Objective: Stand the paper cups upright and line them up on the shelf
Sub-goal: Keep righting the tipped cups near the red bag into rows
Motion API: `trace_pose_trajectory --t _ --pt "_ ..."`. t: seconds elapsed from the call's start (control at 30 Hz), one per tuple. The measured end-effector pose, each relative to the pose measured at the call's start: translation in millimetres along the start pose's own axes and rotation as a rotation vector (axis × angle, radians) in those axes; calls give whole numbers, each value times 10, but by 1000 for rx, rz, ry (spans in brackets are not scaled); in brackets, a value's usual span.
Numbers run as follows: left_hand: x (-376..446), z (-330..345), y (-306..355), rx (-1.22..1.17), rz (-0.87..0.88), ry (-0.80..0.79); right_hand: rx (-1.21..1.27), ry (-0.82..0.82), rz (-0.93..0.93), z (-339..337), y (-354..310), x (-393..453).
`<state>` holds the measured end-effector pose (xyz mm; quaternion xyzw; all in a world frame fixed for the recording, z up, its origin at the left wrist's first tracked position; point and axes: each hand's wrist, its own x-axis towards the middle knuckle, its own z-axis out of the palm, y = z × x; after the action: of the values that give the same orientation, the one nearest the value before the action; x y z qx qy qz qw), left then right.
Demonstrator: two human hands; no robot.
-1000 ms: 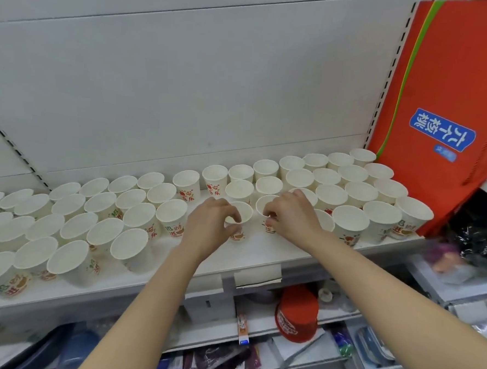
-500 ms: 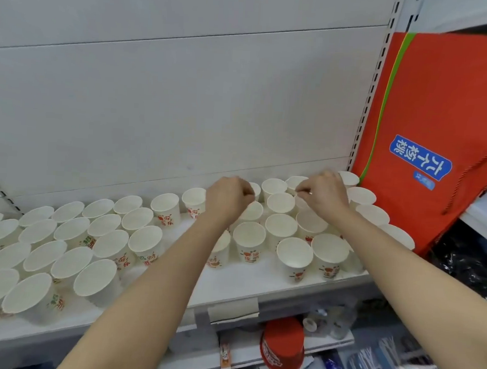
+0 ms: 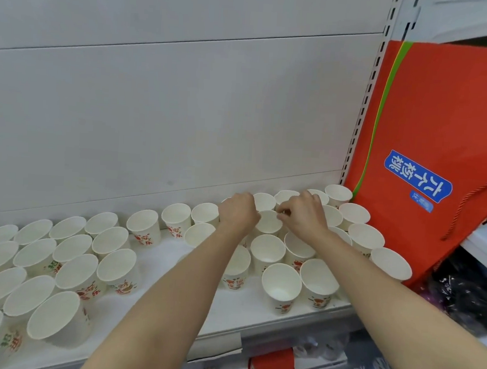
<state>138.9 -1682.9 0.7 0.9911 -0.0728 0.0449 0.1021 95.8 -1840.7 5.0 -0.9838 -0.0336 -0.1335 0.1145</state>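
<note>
Left hand [image 3: 239,212] and right hand [image 3: 303,215], fingers curled, pinch opposite rims of one paper cup [image 3: 269,221] standing upright in the second row, among other upright cups [image 3: 144,229] on the white shelf [image 3: 229,311].

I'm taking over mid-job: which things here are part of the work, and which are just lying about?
Job: paper cups, shelf, left hand, right hand.
Lying about: red bag, red cap below, packaged goods at right.
</note>
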Motion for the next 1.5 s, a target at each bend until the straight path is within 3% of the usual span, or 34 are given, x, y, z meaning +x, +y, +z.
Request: trace_pose_trajectory --t 0.27,0.4,0.47,0.57,0.67,0.83,0.97,1.1,1.17,1.33,1.5 --pt "-24 22 -1 -1 -23 8 -5 -2 -36 9 -1 3" --pt "-157 -91 -44 -149 -40 32 52 38 -56 -64 48 -64" --pt "-280 -170 -151 -253 28 108 87 41 -71 -140 92 -144" --pt "-637 -197 -334 -289 283 210 106 32 -120 -255 164 -388" --pt "-1144 -122 -373 -194 431 91 113 -44 -145 -373 177 -758" --pt "-1639 18 -138 102 441 -110 1 -296 -123 -344 133 -1224" --pt "-1683 14 10 180 392 -118 -15 -347 -101 -283 89 -1299" --pt "-1674 -25 60 114 387 -138 -1 -388 -107 -257 91 -1317" --pt "-1528 -67 40 50 365 -101 40 -336 -105 -298 122 -1249" --pt "-800 -270 19 63 203 169 84 23 6 -360 326 -624" --pt "-343 -240 78 195 110 129 -60 14 10 -273 426 -108"
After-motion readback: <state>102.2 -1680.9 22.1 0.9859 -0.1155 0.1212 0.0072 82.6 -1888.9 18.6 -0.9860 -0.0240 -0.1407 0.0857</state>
